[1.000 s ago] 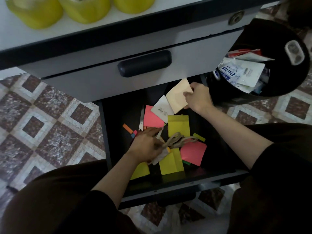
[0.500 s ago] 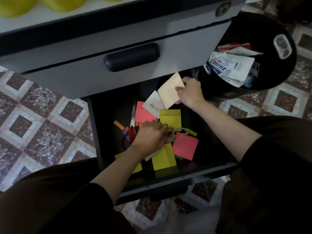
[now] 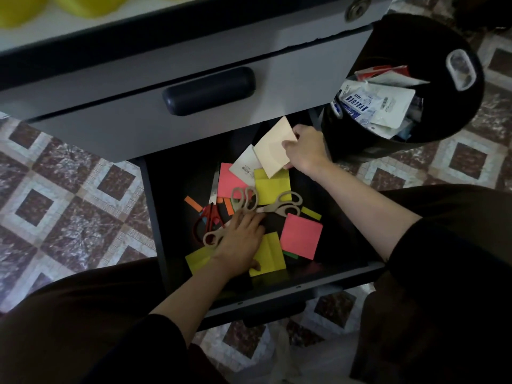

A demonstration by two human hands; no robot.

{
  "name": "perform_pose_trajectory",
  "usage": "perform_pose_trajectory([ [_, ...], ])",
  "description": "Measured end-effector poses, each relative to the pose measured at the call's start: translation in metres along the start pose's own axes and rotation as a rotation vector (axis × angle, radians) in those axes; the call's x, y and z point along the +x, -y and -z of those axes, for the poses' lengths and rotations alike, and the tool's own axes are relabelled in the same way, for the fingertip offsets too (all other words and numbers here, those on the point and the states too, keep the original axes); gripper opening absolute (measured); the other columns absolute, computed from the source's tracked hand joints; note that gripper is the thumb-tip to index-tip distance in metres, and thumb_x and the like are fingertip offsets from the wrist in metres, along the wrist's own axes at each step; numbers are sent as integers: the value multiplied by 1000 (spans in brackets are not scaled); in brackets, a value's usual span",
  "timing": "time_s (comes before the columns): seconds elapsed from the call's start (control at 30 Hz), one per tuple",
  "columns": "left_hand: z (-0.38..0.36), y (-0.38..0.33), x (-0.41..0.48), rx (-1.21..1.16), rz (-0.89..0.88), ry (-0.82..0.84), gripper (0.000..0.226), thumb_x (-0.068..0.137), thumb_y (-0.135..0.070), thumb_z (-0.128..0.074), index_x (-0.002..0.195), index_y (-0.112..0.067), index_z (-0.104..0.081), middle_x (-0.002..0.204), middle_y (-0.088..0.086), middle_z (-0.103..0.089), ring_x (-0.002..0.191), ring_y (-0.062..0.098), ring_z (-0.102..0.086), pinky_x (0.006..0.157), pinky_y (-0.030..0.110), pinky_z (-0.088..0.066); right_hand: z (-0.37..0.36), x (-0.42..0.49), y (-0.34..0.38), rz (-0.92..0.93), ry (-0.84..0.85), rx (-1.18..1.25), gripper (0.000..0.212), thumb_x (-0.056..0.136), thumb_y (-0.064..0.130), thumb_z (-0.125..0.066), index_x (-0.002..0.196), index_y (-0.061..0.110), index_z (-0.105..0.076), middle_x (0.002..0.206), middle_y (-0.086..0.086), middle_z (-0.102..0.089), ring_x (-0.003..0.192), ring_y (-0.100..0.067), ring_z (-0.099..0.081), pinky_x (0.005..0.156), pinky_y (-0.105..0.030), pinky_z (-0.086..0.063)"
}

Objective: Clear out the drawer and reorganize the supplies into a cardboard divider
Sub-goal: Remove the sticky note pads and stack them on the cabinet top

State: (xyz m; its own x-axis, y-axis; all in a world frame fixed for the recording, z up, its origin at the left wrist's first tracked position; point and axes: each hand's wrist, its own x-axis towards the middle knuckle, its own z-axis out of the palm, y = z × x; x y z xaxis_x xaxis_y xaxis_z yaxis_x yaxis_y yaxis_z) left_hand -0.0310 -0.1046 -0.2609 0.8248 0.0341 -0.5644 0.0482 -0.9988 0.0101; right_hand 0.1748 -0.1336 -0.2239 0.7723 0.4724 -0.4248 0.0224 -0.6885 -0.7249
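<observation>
The open bottom drawer (image 3: pixel 277 291) has a black inside strewn with pink sticky notes (image 3: pixel 300 235), yellow sticky notes (image 3: pixel 273 189), small coloured strips and a white card (image 3: pixel 245 164). My left hand (image 3: pixel 239 241) lies over the blades of several beige scissors (image 3: pixel 286 205), whose handles fan out around the fingers. Red scissors (image 3: pixel 209 217) lie just left of that hand. At the drawer's back right, my right hand (image 3: pixel 304 152) pinches a cream notepad (image 3: pixel 274 146), tilted up off the pile.
A black bin (image 3: pixel 360 146) full of white packets stands on the tiled floor right of the drawer, close to my right hand. The grey upper drawer with its dark handle (image 3: pixel 207 90) overhangs the back of the open drawer. Yellow containers (image 3: pixel 16 12) sit on top.
My left hand has come down towards the drawer's front left with the beige scissors, which now lie fanned out; the red scissors have come into sight. My right hand still holds the cream notepad.
</observation>
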Motion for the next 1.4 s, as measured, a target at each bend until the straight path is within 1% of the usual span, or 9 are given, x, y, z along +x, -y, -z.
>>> perform_pose_trajectory([
  [0.37,26,0,-21,-455,109,-228,29,79,-9,-56,107,-14,-52,101,8,-60,101,25,-53,93,27,-31,5,-23,13,20,56,10,25,93,7,-53,116,-1,-58,121,-18,-58,67,-25,-65,47,-26,-56],
  [0.47,43,13,-28,-852,359,-323,37,83,-13,-65,119,-12,-54,101,8,-65,94,24,-60,81,30,-48,11,-39,17,37,64,17,16,92,6,-54,106,0,-59,115,-20,-61,68,-27,-65,47,-30,-56],
  [0.6,62,32,-41,-1188,543,-388,24,91,-6,-53,115,-9,-50,95,4,-59,99,25,-56,71,21,-38,31,-65,23,72,32,-7,16,91,5,-54,104,-3,-59,107,-20,-61,63,-30,-64,50,-40,-56],
  [0.73,76,49,-70,-1429,648,-466,12,96,-10,-47,105,-17,-44,106,10,-55,104,33,-55,85,47,-51,52,-93,36,196,35,-36,5,90,3,-56,86,7,-57,89,-14,-60,61,-27,-61,41,-29,-54],
  [0.83,91,51,-94,-1543,678,-514,19,92,-5,-54,106,-11,-43,108,14,-53,100,31,-58,70,42,-57,66,-109,48,266,46,-73,5,89,5,-58,91,6,-62,89,-15,-61,69,-30,-64,48,-32,-56],
  [0.97,112,54,-118,-1490,692,-602,24,82,4,-64,97,-5,-48,88,14,-57,75,25,-61,74,38,-56,84,-129,71,371,37,-86,4,89,5,-58,86,8,-58,87,-13,-60,73,-32,-63,55,-39,-58],
  [1.1,137,51,-140,-1425,662,-695,7,84,-4,-65,89,-3,-59,76,11,-57,62,16,-52,45,12,-46,105,-149,93,450,36,-77,10,91,4,-54,82,8,-53,78,-7,-54,68,-27,-63,44,-26,-54],
  [1.2,154,52,-154,-1223,575,-543,10,84,-14,-68,89,-5,-65,81,13,-65,66,19,-60,48,15,-49,123,-161,107,481,43,-97,8,91,3,-53,85,7,-55,73,-3,-52,50,-10,-58,36,-17,-47],
  [1.4,193,49,-166,-1003,555,-453,23,80,-22,-74,71,-5,-60,61,6,-58,43,9,-57,41,16,-44,160,-171,129,455,60,-85,16,85,3,-64,70,4,-58,67,-5,-55,56,-19,-57,42,-22,-50],
])
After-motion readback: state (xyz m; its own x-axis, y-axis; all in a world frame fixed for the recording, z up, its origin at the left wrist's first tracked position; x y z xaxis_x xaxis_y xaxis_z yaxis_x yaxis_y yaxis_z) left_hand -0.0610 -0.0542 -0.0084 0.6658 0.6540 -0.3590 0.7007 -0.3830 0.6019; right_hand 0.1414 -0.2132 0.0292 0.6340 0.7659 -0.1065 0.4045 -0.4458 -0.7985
